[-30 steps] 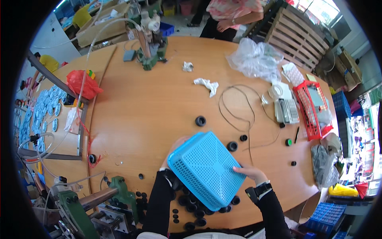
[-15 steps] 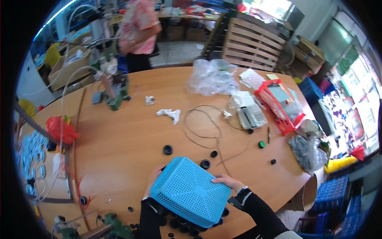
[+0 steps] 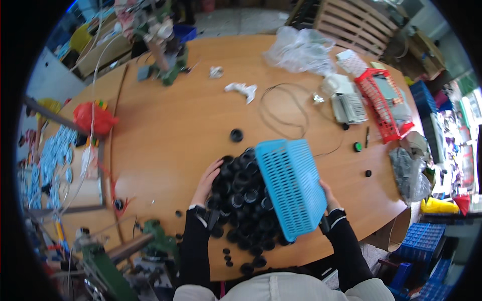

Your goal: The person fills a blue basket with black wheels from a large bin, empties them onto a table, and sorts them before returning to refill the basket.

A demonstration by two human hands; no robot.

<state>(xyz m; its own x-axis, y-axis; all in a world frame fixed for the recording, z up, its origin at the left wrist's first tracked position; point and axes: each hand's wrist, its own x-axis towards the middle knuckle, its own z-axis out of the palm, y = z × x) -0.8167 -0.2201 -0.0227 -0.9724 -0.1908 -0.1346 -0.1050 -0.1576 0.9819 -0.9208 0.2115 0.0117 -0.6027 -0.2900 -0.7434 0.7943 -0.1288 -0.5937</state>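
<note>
A pale blue perforated plastic basket stands tipped on its side, its bottom turned to the right. My right hand grips it at that right side, with the fingers partly hidden behind it. To its left lies a heap of black round caps or knobs, small ring-like pieces whose exact kind I cannot tell. Against the heap's upper left edge rests my left hand, fingers stretched out and not closed round any piece. Several loose black pieces lie near the front edge.
Green bench machines stand at the near left and far left. A red bag lies left. At the right are a red basket, a calculator-like device and plastic bags. A thin cable lies mid-table.
The basket, upside down over the black pieces and held in both hands, has been tipped up to the right. The heap now shows. My left hand has let go of the basket.
</note>
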